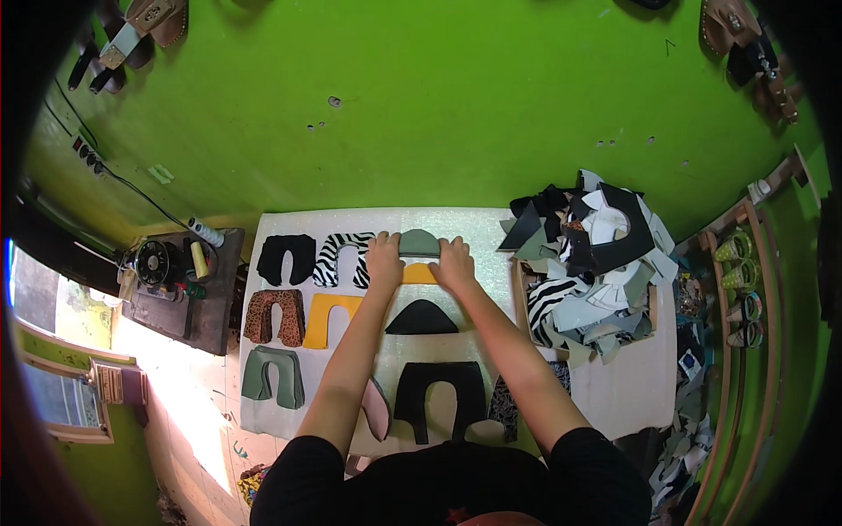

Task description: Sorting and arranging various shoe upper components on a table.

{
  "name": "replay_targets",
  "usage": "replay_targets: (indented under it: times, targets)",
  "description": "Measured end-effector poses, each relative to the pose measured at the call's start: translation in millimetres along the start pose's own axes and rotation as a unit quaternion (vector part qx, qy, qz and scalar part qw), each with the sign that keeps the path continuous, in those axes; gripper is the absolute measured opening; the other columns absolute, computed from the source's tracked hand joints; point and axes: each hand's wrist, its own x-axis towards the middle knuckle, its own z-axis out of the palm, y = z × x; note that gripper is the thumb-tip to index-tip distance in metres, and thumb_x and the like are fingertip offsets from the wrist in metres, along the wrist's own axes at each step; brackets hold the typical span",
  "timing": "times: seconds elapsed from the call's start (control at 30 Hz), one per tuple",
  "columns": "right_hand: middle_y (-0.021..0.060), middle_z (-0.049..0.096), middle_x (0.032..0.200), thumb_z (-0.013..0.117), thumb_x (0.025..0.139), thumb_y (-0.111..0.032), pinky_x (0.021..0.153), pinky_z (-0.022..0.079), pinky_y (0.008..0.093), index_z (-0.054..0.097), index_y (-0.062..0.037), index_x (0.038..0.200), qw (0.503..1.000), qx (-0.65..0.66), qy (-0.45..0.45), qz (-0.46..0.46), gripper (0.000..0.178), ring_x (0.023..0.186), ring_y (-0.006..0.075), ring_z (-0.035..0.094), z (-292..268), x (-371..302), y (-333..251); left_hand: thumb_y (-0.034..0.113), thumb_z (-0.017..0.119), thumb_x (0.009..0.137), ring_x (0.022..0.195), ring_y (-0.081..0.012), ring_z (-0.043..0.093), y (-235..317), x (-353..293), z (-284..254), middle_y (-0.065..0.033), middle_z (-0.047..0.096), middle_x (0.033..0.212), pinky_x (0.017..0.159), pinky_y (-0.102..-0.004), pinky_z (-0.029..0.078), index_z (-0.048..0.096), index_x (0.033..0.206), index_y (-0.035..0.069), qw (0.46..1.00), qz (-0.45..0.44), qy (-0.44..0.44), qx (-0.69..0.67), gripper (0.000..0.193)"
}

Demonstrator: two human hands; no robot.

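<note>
At the far middle of the white table (pixel 355 393), my left hand (pixel 384 260) and my right hand (pixel 455 262) grip the two ends of a grey-green half-moon piece (pixel 420 242). Just nearer lies a yellow half-moon piece (pixel 418 274), partly under my hands. A black half-moon piece (pixel 422 319) is between my forearms. Left of them are U-shaped pieces: black (pixel 274 254), zebra-striped (pixel 330 256), leopard-spotted (pixel 260 317), yellow (pixel 317 317) and grey-green (pixel 257 377). Close to my body sit a black U-shaped piece (pixel 469 394), a pale pink piece (pixel 375 410) and a speckled piece (pixel 503 408).
An overfull box (pixel 653 311) of offcuts (pixel 605 289) stands on the table's right. A dark side table (pixel 167 313) with a small fan (pixel 153 261) is at left. Sandals (pixel 738 260) sit on a rack at right. A green wall (pixel 395 131) rises behind.
</note>
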Motion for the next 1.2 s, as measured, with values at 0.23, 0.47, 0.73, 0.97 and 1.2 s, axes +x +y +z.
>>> replay_targets:
  times: [0.23,0.47,0.73,0.97,1.2]
  targets:
    - [0.0177,0.044,0.111,0.067,0.07,-0.025,0.084,0.041,0.0424,0.047,-0.0022,0.115,0.999,0.036,-0.006,-0.015,0.054,0.102,0.0339,0.044,-53,-33,0,0.013,0.066,0.068,0.113,-0.0319,0.039,31,-7,10,-0.0129,0.045,0.121,0.091,-0.0471,0.034,0.053,0.112,0.012,0.998,-0.016,0.01,0.06,0.046]
    - [0.0129,0.048,0.105,0.063,0.074,-0.021,0.08,0.04,0.0448,0.056,-0.0074,0.105,0.996,-0.014,0.081,0.018,0.034,0.1,0.0312,0.044,-122,-77,64,0.02,0.065,0.069,0.116,-0.0349,0.033,120,-34,-7,-0.0172,0.04,0.123,0.095,-0.0476,0.025,0.056,0.106,0.009,0.985,0.111,0.018,-0.131,0.039]
    - [0.0083,0.05,0.097,0.054,0.075,-0.014,0.078,0.035,0.0419,0.067,-0.0158,0.084,0.972,-0.175,0.139,0.073,0.016,0.096,0.0263,0.044,-150,-56,156,0.041,0.061,0.072,0.118,-0.0379,0.028,208,-77,-13,-0.0192,0.036,0.124,0.096,-0.049,0.021,0.057,0.108,0.012,0.958,0.18,-0.09,-0.207,0.046]
    - [0.0038,0.049,0.099,0.054,0.075,-0.019,0.081,0.033,0.0389,0.067,-0.0186,0.079,0.95,-0.285,0.124,-0.019,0.013,0.099,0.021,0.043,-143,-29,180,0.052,0.064,0.064,0.124,-0.0426,0.016,220,-84,-6,-0.0247,0.023,0.133,0.098,-0.0559,0.014,0.054,0.114,0.01,0.975,0.14,-0.112,-0.131,0.066]
    - [0.0062,0.049,0.099,0.062,0.069,-0.016,0.077,0.034,0.0396,0.062,-0.0146,0.083,0.932,-0.328,0.103,-0.116,0.013,0.096,0.0224,0.045,-169,-31,179,0.042,0.068,0.062,0.125,-0.0411,0.016,224,-85,-14,-0.0239,0.024,0.132,0.098,-0.0558,0.015,0.057,0.108,0.007,0.98,0.112,-0.097,-0.132,0.059]
